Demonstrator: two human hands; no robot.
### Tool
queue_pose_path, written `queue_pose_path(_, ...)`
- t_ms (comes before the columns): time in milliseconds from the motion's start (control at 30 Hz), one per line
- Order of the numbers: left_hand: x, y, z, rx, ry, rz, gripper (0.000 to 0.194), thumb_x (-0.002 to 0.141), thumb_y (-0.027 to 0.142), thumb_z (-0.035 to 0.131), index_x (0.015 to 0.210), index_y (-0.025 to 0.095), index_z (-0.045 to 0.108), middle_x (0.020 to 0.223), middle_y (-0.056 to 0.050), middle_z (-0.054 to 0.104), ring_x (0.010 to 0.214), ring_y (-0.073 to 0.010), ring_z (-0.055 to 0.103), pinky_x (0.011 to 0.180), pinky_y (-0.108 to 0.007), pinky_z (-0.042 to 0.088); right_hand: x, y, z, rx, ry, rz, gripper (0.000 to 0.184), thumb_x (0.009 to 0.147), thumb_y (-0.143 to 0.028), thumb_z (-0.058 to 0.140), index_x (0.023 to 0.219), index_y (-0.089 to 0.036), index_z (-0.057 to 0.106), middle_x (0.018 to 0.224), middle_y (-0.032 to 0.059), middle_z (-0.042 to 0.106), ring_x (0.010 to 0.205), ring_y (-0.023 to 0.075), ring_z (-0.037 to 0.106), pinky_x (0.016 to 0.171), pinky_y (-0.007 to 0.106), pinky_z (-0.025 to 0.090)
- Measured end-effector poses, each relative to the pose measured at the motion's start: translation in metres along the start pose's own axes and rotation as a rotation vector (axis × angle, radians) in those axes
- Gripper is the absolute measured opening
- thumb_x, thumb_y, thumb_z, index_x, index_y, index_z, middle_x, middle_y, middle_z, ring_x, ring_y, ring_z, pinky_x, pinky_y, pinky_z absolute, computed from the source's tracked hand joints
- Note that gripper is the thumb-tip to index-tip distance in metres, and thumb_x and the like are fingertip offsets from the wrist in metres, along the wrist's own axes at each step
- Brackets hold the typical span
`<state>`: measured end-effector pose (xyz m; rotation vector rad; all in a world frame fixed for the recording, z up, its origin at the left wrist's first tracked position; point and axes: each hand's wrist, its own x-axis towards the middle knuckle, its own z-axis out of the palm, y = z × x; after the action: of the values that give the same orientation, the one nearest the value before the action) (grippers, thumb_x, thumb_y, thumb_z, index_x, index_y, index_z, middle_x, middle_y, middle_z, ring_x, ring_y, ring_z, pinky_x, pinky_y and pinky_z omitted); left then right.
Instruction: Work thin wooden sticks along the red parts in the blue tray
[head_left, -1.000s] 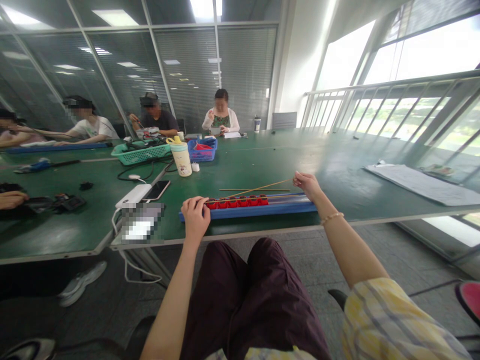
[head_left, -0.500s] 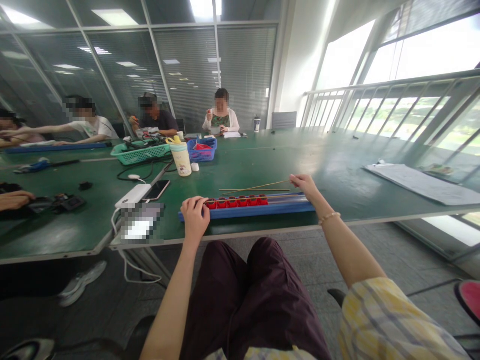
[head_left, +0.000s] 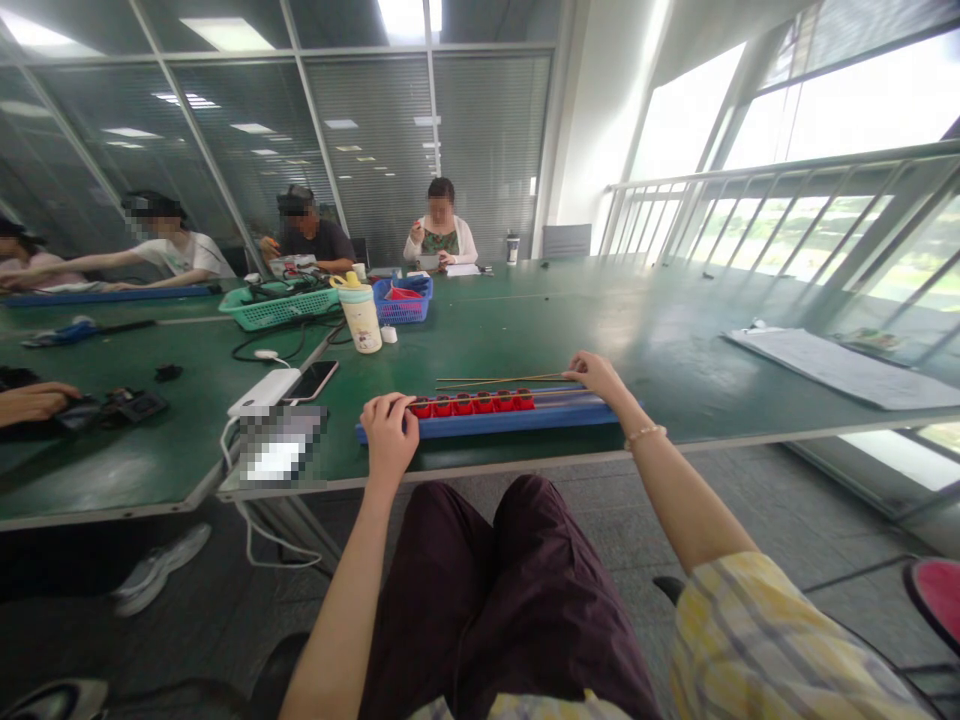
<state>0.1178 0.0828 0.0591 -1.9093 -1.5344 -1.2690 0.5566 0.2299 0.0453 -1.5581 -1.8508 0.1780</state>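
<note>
On my feed, the left hand (head_left: 389, 435) sits at 11 o'clock, its fingers (head_left: 394, 405) pressed together and curled over the end of a blue tray (head_left: 487, 424) holding a row of red cups (head_left: 472, 405). The right hand (head_left: 596, 373), at 1 o'clock, meets the ends of thin sticks (head_left: 495, 379) along the tray's far side. Its fingers (head_left: 576, 362) look together, but I cannot tell if they pinch. Everything rests on a green table (head_left: 600, 320).
</note>
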Motion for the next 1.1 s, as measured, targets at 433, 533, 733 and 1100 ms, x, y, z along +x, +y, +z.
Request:
queue_pose_path(433, 0.000, 0.000, 0.000, 0.007, -0.005, -0.005, 0.027, 0.090, 0.019, 0.050, 0.105, 0.023, 0.071, 0.109, -0.009, 0.066, 0.110, -0.0276, 0.050, 0.098, -0.043, 0.040, -0.003, -0.002, -0.001, -0.080, -0.036, 0.108, 0.016, 0.074, -0.034, 0.074, 0.084, -0.024, 0.068, 0.078, 0.0012, 0.068, 0.073, 0.0169, 0.060, 0.068, 0.027, 0.044)
queue_pose_path(533, 0.000, 0.001, 0.000, 0.007, 0.000, -0.003, 0.027, 0.090, 0.020, 0.049, 0.104, 0.023, 0.071, 0.109, -0.009, 0.066, 0.109, -0.0277, 0.050, 0.097, -0.043, 0.040, -0.002, -0.002, -0.002, -0.050, -0.049, 0.071, 0.012, 0.073, -0.026, 0.069, 0.085, -0.023, 0.070, 0.078, 0.0017, 0.070, 0.071, 0.0166, 0.061, 0.069, 0.027, 0.045)
queue_pose_path(733, 0.000, 0.000, 0.001, 0.013, -0.005, -0.008, 0.027, 0.089, 0.020, 0.049, 0.105, 0.023, 0.072, 0.109, -0.009, 0.066, 0.110, -0.0280, 0.050, 0.097, -0.043, 0.040, -0.001, -0.002, -0.003, -0.030, -0.126, 0.029, 0.025, 0.072, -0.014, 0.054, 0.077, -0.020, 0.077, 0.076, 0.0048, 0.074, 0.079, 0.0198, 0.067, 0.075, 0.027, 0.049)
queue_pose_path(1100, 0.000, -0.001, 0.000, 0.011, -0.005, -0.007, 0.027, 0.089, 0.020, 0.050, 0.104, 0.023, 0.071, 0.109, -0.009, 0.066, 0.109, -0.0279, 0.051, 0.097, -0.043, 0.040, 0.000, -0.013, -0.007, -0.191, -0.252, 0.131, 0.027, 0.076, -0.022, 0.058, 0.078, -0.030, 0.083, 0.088, 0.0020, 0.078, 0.089, 0.0227, 0.068, 0.078, 0.027, 0.051)
